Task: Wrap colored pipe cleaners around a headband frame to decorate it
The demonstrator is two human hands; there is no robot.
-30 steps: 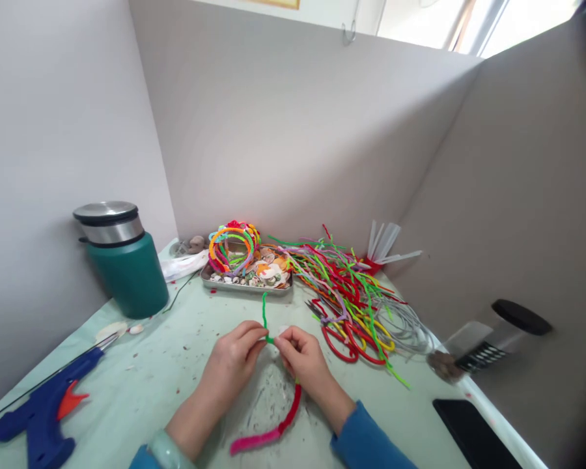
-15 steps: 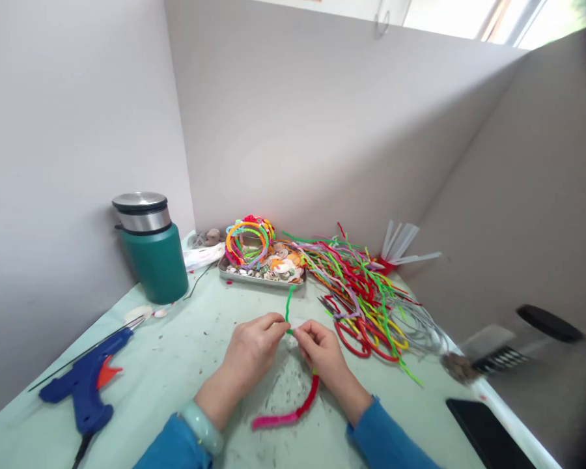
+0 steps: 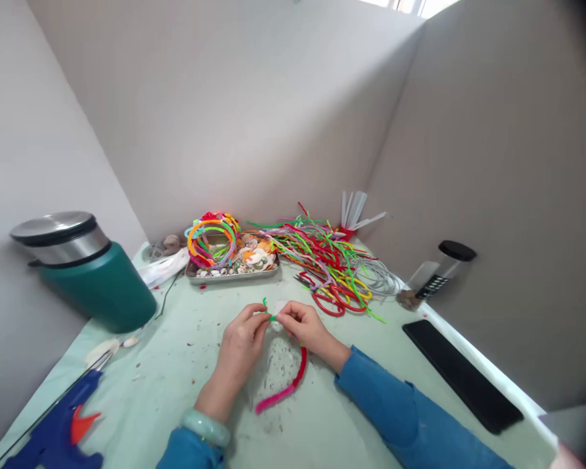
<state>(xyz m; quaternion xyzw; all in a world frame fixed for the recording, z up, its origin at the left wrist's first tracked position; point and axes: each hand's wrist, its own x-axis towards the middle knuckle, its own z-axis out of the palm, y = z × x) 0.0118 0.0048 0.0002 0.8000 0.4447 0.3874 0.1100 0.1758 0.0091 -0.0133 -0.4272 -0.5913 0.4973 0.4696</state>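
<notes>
Left hand (image 3: 241,339) and right hand (image 3: 308,329) meet above a table (image 3: 176,391), fingertips all but touching over the green end (image 3: 273,318) of a strand (image 3: 301,370). Half a second ago that end stood tall beyond the left hand; now just a short, crooked stub shows at 11 o'clock from the pinch, suggesting the green is being wound or twisted in, with little left loose. The left hand clamps it between thumb and forefinger, forearm rising from 7 o'clock; the right hand pinches the same end, its arm angling in from 4 o'clock. The strand's red-and-pink length curves from 5 o'clock to a tip at 6, its link beneath the right palm hidden. From the hands, a tray (image 3: 234,279) sits at 11 o'clock, a pile of stems (image 3: 332,257) at 1, scissors (image 3: 329,314) at 3 and a flask (image 3: 107,286) at 9.
</notes>
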